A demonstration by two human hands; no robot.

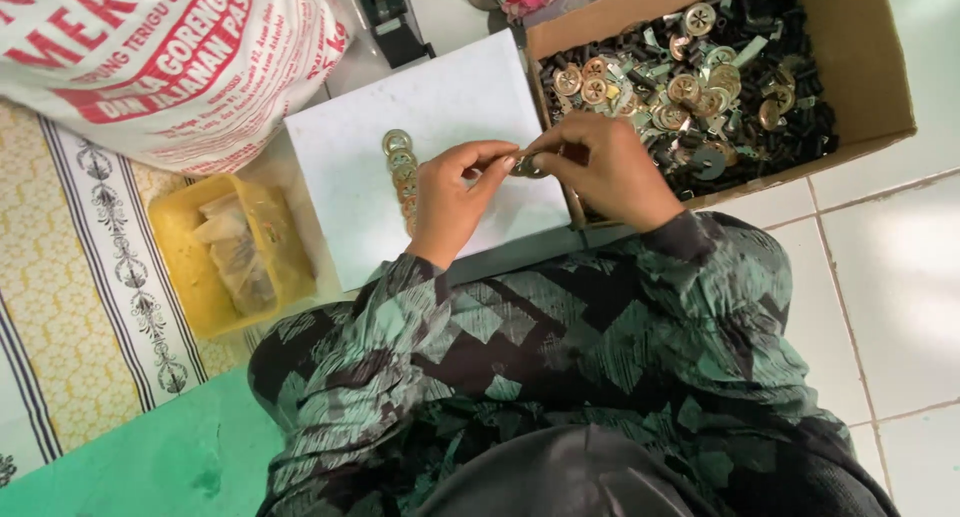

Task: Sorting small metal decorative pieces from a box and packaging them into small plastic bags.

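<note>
Metal disc [527,164] pinched between left hand [452,199], right hand [600,172]; mostly hidden.

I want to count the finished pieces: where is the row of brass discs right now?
In the head view, the row of brass discs lies on the white board, left of centre, just beside the left hand and left of the cardboard box of parts.

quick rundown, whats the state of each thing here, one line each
left hand: pinching a small round metal part together with the right hand
right hand: fingers closed on the same part
small round metal part: held above the board
cardboard box: open, full of metal discs and black pieces
row of discs: lying on the white board
yellow tub: open, holds a crumpled plastic bag
</note>
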